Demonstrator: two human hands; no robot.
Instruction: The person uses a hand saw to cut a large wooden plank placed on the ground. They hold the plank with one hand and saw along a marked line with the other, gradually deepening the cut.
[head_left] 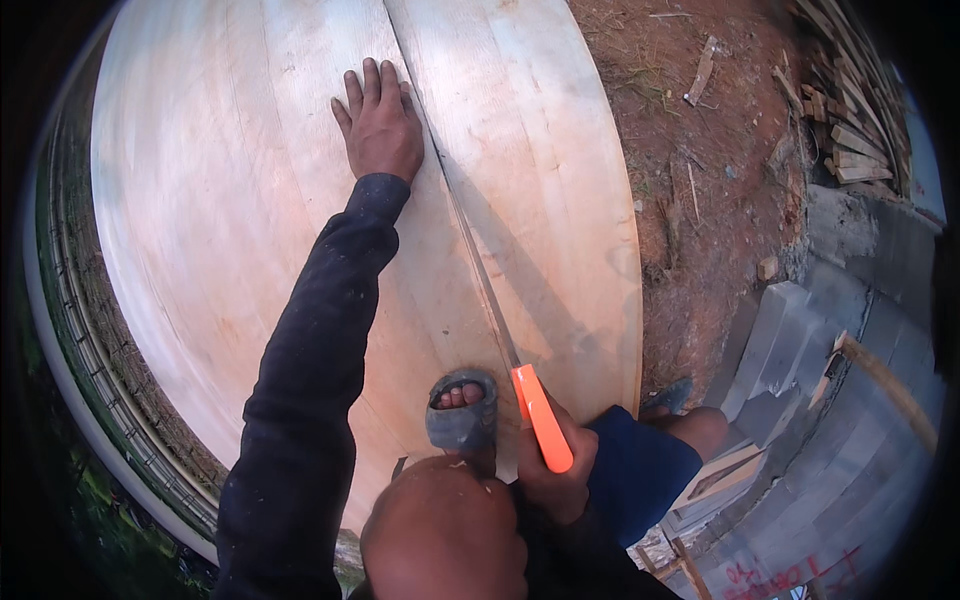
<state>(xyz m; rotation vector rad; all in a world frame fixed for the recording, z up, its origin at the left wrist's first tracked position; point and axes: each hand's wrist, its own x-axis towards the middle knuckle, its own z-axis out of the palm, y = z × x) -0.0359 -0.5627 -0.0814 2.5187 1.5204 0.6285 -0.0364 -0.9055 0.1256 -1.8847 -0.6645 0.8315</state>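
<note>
A handsaw with an orange handle (540,415) is gripped in my right hand (562,478), fingers closed round it. Its long thin blade (484,280) slants away up the middle of a large pale plywood sheet (230,230). Ahead of the blade, a dark cut line runs on to the sheet's far side. My left hand (385,135) lies flat on the wood just left of that line, fingers stretched out and holding nothing. My foot in a grey sandal (463,425) stands on the sheet, left of the saw handle.
My bent knee (445,530) is at the lower middle. Reddish ground (690,200) with wood scraps borders the sheet on the right. Beyond it are a heap of timber offcuts (855,130) and grey blocks (780,340). Long pale rods or pipes (90,320) run along the left.
</note>
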